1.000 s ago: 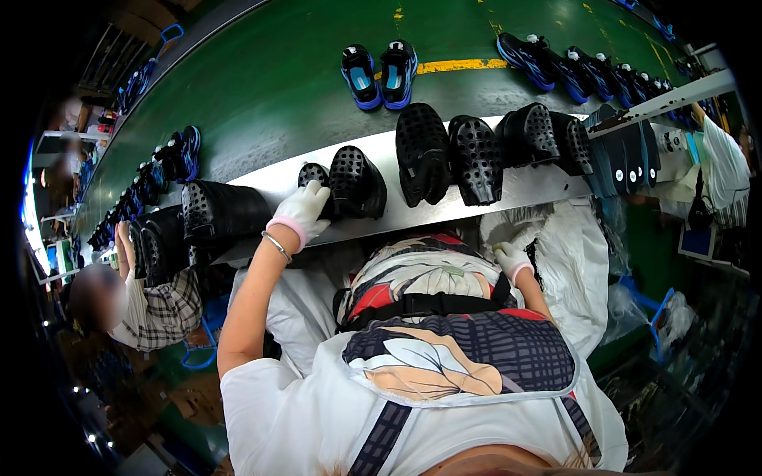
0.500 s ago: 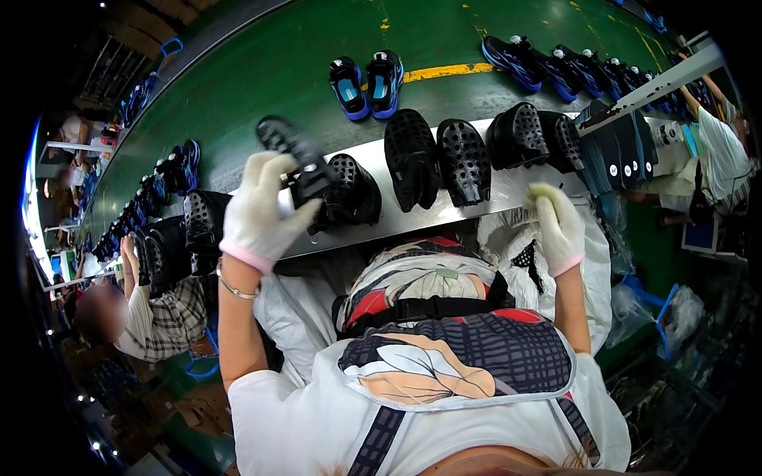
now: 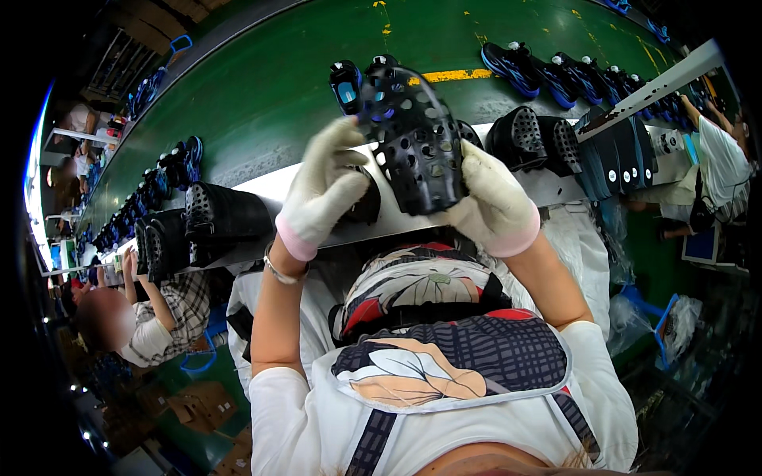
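Note:
A black plastic shoe dotted with round holes is held up above the metal bench, tilted, its holed surface turned toward me. My right hand, in a white glove, grips its lower right side. On the shoe's other side is my left hand, also gloved, with fingers apart and fingertips close to the shoe's edge; whether they touch it I cannot make out. Behind the left hand, part of another black shoe shows on the bench. A further holed shoe is mostly hidden behind the held one.
More black holed shoes stand on the bench, to the right and left. Dark flat pieces lean together farther right, by a white metal bar. Blue-black sneakers line the green surface beyond. A co-worker sits at left.
My left hand has moved right and no longer grips the black piece it held at left. My right hand has come inward and up, and now holds the holed shoe.

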